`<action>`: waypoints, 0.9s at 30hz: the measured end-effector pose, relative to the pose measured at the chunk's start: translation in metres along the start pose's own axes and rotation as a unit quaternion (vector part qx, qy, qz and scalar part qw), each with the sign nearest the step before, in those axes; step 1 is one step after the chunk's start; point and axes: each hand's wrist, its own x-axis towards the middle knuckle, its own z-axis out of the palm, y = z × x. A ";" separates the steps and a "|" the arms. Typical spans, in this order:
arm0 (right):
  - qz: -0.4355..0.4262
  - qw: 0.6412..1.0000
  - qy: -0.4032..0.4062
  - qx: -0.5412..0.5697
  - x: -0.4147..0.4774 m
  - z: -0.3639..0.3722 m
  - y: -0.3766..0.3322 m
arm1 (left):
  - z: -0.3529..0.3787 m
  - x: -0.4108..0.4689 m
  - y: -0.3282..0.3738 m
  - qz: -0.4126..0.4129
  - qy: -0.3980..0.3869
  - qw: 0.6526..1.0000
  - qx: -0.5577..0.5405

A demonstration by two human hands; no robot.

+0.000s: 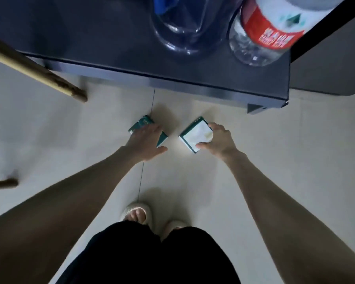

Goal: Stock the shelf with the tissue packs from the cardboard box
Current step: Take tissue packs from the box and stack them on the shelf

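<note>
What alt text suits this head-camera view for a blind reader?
The left hand holds a green tissue pack and the right hand a second pack, over a pale floor before a dark shelf bearing a red-labelled bottle.

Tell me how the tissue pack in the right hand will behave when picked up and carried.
Probably light: the right hand holds the tissue pack by thumb and fingertips alone. Its bright sheen suggests a smooth wrap that could slip. It looks flat-sided, so it is unlikely to roll.
</note>
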 end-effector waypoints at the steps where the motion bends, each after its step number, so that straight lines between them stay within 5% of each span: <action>1: -0.002 1.000 0.012 -0.001 0.016 0.011 0.006 | 0.017 0.013 -0.007 0.001 0.018 1.000 0.010; 11: 0.013 0.997 0.076 -0.028 0.090 0.064 0.036 | 0.103 0.048 -0.038 0.018 0.104 0.994 0.013; 15: 0.024 0.995 0.083 0.040 0.079 0.059 0.034 | 0.090 0.045 -0.035 0.012 0.062 0.998 -0.001; 23: 0.037 0.979 0.065 0.188 -0.063 -0.034 -0.028 | -0.030 -0.069 0.027 0.034 0.000 0.991 -0.126; 27: 0.027 0.970 0.049 0.237 -0.170 -0.143 -0.093 | -0.146 -0.165 0.071 0.037 0.108 0.975 -0.189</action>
